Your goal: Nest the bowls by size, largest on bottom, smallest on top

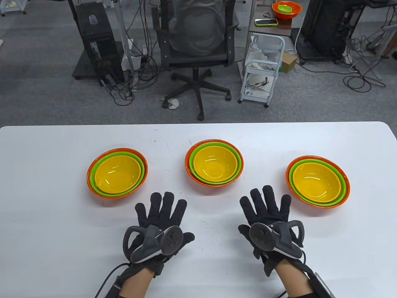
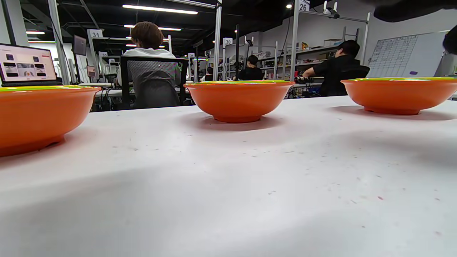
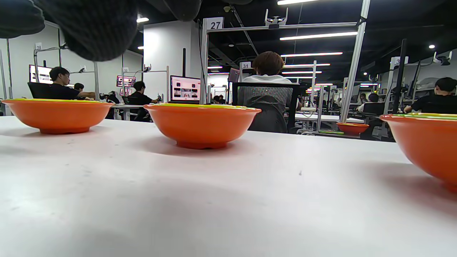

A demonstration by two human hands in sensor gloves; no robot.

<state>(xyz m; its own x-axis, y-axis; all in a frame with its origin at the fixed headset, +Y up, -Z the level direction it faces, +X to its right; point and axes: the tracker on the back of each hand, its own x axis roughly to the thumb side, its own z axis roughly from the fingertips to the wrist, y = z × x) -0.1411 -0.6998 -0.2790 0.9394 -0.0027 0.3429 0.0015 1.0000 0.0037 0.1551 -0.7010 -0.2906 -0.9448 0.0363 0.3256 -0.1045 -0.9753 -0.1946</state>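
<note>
Bowls, table view: three nested stacks sit in a row across the middle of the white table (image 1: pixel 198 279). The left stack (image 1: pixel 117 172), centre stack (image 1: pixel 214 162) and right stack (image 1: pixel 318 181) each show a yellow bowl inside a green one inside an orange one.
Hands, table view: the left hand (image 1: pixel 161 222) and right hand (image 1: pixel 268 218) lie flat, palms down, fingers spread, in the lower middle of the frame. Neither grips anything; both rest apart from the bowls, near the table's front.
Beyond the table: an office chair (image 1: pixel 198 40) at upper centre and a small cart (image 1: pixel 263 71) at upper right, with another orange bowl (image 1: pixel 287 9) on it.
Left wrist view: only the orange outer walls show, at left edge (image 2: pixel 39 114), centre (image 2: pixel 238 100) and right (image 2: pixel 400 93), each with a thin green rim line; the yellow insides are hidden. A dark glove tip (image 2: pixel 450 41) peeks in at the upper right.
Right wrist view: the same three stacks seen low, at left (image 3: pixel 57 115), centre (image 3: pixel 201 125) and right edge (image 3: pixel 426 146). Gloved fingers (image 3: pixel 96 28) hang loose at the upper left, touching nothing.
</note>
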